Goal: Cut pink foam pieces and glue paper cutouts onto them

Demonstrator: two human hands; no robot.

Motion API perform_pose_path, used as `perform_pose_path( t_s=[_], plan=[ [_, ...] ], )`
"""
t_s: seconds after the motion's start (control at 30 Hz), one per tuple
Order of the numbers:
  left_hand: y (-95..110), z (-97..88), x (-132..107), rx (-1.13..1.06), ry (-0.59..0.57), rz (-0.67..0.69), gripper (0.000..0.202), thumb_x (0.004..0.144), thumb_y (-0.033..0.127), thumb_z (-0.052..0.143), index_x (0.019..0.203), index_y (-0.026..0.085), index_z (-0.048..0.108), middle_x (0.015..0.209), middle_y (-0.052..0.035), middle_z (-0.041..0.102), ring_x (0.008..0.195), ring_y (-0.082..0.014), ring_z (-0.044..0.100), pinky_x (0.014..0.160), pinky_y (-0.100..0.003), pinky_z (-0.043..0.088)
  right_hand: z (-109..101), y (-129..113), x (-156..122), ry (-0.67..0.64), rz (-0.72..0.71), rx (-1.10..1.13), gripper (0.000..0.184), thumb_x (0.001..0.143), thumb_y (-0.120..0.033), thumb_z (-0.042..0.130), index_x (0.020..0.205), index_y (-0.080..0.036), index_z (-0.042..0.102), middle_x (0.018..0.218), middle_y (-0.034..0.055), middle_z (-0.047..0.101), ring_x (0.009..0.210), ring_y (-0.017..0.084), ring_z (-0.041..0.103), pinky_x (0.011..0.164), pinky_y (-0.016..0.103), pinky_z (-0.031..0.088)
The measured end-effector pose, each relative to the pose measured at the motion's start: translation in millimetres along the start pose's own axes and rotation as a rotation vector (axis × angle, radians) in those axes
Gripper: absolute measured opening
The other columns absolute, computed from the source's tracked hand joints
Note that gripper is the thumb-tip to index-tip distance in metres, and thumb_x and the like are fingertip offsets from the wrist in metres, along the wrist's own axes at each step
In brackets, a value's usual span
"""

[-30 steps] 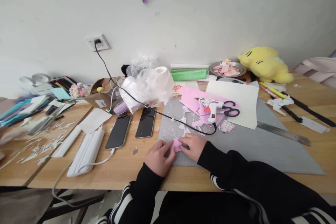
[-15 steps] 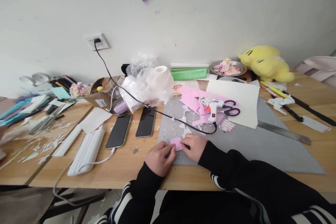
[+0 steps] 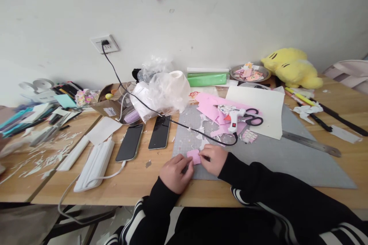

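Note:
A small pink rectangle (image 3: pixel 194 156), apparently paper or thin card, is between my two hands at the near left part of the grey cutting mat. My left hand (image 3: pixel 176 173) has its finger and thumb at the lower left edge of the piece. At its right edge, my right hand (image 3: pixel 214 159) pinches it between thumb and fingertips. White paper scraps (image 3: pixel 199 134) lie just beyond. Farther off, a white glue gun (image 3: pixel 236 116) rests on pink paper sheets (image 3: pixel 209 107), close to black-handled scissors (image 3: pixel 254 118).
The glue gun's black cord (image 3: pixel 143 107) runs across the table to a wall socket (image 3: pixel 105 44). Two phones (image 3: pixel 130 143) and a white power strip (image 3: pixel 96 164) lie at left. A metal ruler (image 3: pixel 312 144) crosses the cutting mat (image 3: pixel 267 164). Yellow plush toys (image 3: pixel 293 69) sit behind.
The pink piece and my right hand have shifted very slightly right. My left hand stays at the piece's left edge. The view has tilted a little.

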State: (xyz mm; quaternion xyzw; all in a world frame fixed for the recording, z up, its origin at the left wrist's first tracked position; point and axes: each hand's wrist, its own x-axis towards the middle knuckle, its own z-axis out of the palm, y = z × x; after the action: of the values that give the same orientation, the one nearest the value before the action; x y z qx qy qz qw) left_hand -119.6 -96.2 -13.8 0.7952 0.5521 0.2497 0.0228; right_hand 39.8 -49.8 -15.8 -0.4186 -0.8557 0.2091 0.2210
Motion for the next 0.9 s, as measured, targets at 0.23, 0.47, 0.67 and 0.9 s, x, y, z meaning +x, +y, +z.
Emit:
perform_pose_path(
  t_s=[0.23,0.47,0.67,0.9],
  plan=[
    [1.9,-4.3,-1.8,-0.016,-0.018,0.075,0.025,0.078,0.023,0.041,0.072,0.018,0.065,0.059,-0.0024,0.056,0.052,-0.009,0.053,0.052,-0.018,0.041,2.7,-0.7,-3.8,0.055,-0.105,0.045,0.016,0.07,-0.018,0.048,0.065,-0.014,0.063,0.059,0.0033,0.055,0.054,0.01,0.049,0.053,0.019,0.038],
    [3.8,-5.0,1.6,0.024,-0.049,0.123,0.028,0.078,0.023,0.041,0.063,0.018,0.064,0.052,-0.0012,0.053,0.049,-0.0088,0.05,0.047,-0.018,0.037,-4.2,-2.1,-6.1,0.144,-0.09,0.045,0.017,0.069,-0.016,0.046,0.062,-0.015,0.061,0.059,0.0016,0.052,0.051,0.008,0.044,0.05,0.018,0.035],
    [3.9,-4.7,2.0,0.01,-0.021,0.172,0.026,0.078,0.02,0.041,0.067,0.018,0.065,0.05,-0.0005,0.053,0.047,-0.0086,0.05,0.046,-0.018,0.036,-3.7,-0.9,-5.5,-0.006,-0.168,-0.028,0.018,0.067,-0.018,0.047,0.059,-0.016,0.063,0.057,0.0019,0.055,0.053,0.009,0.048,0.051,0.02,0.034],
    [3.6,-4.9,0.3,-0.007,-0.032,0.213,0.024,0.076,0.02,0.042,0.075,0.018,0.066,0.054,-0.0022,0.057,0.049,-0.0097,0.051,0.046,-0.019,0.037,-2.9,-2.5,-4.2,-0.09,-0.142,-0.068,0.017,0.063,-0.018,0.048,0.056,-0.015,0.063,0.054,0.002,0.055,0.053,0.011,0.049,0.049,0.021,0.033]
  ],
)
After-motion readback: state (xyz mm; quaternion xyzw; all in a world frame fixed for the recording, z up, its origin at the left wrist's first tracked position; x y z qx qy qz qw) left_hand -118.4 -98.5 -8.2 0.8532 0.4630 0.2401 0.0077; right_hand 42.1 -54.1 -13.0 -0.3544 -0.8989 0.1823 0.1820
